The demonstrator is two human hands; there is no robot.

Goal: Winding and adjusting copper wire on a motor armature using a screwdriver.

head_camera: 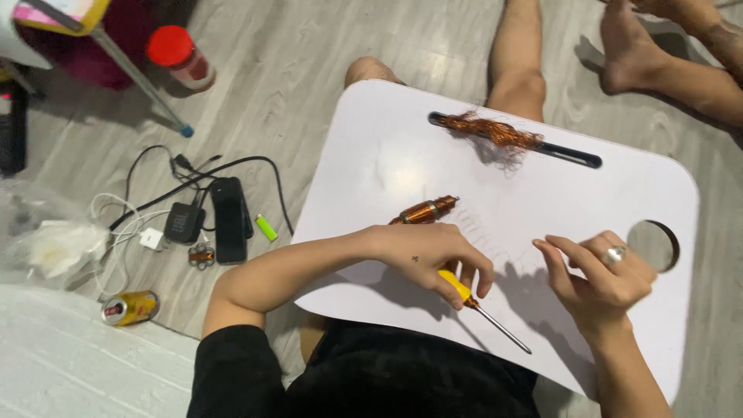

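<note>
I see open white bench (pixel 402 116) across the upper left, and more bare surface between the copper wire tangle (pixel 495 131) in the slot and my two hands. My left hand (pixel 429 251), gripping a yellow-handled screwdriver (pixel 480 310) beside the copper coil (pixel 424 210), blocks the near middle. My right hand (pixel 600 275) crowds the round cutout (pixel 654 244). Fine wire strands lie between the hands.

Floor items: green lighter (pixel 265 227), drink can (pixel 129 307), red-capped bottle (pixel 182 56), black cables (pixel 193 166), plastic bag (pixel 46 236).
</note>
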